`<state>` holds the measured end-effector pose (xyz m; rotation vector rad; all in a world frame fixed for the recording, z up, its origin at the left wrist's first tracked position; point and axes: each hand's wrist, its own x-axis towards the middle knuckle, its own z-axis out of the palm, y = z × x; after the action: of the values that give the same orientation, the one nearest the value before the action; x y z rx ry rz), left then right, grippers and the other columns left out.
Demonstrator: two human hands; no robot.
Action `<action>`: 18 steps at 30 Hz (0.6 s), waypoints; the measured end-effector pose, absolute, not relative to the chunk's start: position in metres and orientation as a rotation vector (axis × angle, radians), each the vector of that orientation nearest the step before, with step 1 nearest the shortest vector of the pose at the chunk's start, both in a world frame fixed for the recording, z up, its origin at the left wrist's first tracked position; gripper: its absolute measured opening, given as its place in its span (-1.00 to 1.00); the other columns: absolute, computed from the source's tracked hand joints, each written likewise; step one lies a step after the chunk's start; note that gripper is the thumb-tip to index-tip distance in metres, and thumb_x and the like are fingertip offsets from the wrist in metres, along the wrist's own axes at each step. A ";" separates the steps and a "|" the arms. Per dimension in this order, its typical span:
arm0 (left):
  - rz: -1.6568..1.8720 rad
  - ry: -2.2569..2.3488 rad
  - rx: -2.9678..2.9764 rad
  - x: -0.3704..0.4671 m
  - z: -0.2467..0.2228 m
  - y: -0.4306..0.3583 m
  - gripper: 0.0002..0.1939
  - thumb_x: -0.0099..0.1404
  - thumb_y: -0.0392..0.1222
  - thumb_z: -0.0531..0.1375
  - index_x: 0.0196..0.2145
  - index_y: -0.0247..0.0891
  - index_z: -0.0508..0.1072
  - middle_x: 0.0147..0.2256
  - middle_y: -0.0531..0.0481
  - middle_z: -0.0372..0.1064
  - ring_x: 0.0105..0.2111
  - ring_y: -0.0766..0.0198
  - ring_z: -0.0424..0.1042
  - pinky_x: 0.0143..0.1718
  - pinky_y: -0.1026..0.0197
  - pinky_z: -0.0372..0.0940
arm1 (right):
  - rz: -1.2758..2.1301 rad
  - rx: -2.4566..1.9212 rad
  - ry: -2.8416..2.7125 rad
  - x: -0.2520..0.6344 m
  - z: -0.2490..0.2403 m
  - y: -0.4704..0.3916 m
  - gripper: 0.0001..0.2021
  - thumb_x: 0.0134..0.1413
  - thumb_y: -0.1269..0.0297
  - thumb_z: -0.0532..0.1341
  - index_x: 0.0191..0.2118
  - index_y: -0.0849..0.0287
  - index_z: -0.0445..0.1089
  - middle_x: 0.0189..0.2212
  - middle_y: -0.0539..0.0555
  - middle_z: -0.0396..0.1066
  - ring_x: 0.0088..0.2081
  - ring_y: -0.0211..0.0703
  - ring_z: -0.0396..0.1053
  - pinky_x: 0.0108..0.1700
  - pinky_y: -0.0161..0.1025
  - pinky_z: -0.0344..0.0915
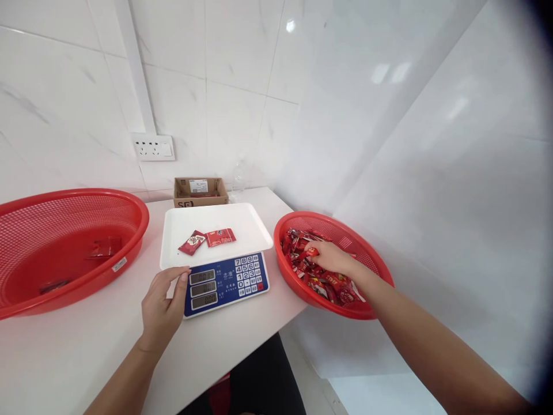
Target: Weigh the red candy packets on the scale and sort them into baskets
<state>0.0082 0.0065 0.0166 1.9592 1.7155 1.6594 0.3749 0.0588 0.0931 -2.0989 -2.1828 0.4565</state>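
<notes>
My left hand [163,302] rests at the left edge of a digital scale [227,283], thumb and index finger touching its corner beside the displays, with a gap between them. Two red snack packets [220,237] lie side by side on the scale's white tray [248,222]. To the right, my right hand [330,257] reaches into a red plastic basket [298,219] full of small shiny packets [332,282]. Its fingers are closed on a red packet [311,252]; the fingertips are partly hidden.
At the left stands a larger red basket [140,216] with a few packets inside. An open cardboard box [201,200] and a clear plastic bottle [239,176] are behind the scale. The right basket overhangs the white table's [207,351] edge, close to the wall.
</notes>
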 end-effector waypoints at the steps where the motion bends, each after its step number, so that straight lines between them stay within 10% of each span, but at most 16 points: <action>1: 1.668 1.716 1.955 0.008 0.017 0.006 -0.86 0.27 -0.18 0.07 -0.26 -0.16 0.41 -0.29 -0.01 0.46 -0.22 0.21 0.42 -0.18 0.18 0.29 | 0.482 -2.084 -2.187 0.375 0.095 0.060 -0.79 0.00 0.43 0.08 -0.25 0.12 0.41 -0.28 0.06 0.47 -0.26 -0.10 0.39 -0.23 -0.23 0.24; 8: 1.705 1.705 2.012 0.007 0.014 0.008 -0.85 0.27 -0.19 0.07 -0.26 -0.20 0.42 -0.31 -0.01 0.47 -0.24 0.24 0.42 -0.23 0.23 0.30 | 0.775 -1.912 -2.306 0.352 0.062 0.067 -0.43 -0.04 0.29 0.20 0.15 0.19 0.17 0.10 0.24 0.26 0.02 0.02 0.29 -0.01 -0.18 0.21; 18: 1.743 1.681 2.041 0.005 0.012 0.010 -0.85 0.26 -0.18 0.08 -0.26 -0.20 0.43 -0.32 0.00 0.47 -0.29 0.27 0.43 -0.29 0.26 0.31 | 0.571 -1.953 -2.003 0.372 0.054 0.079 -0.80 -0.09 0.57 0.08 -0.40 0.16 0.37 -0.39 0.02 0.45 -0.38 -0.22 0.38 -0.29 -0.30 0.31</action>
<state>0.0048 0.0098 0.0116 2.0410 1.6809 1.7432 0.3724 0.0789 0.0537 -1.9533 -2.0030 0.5705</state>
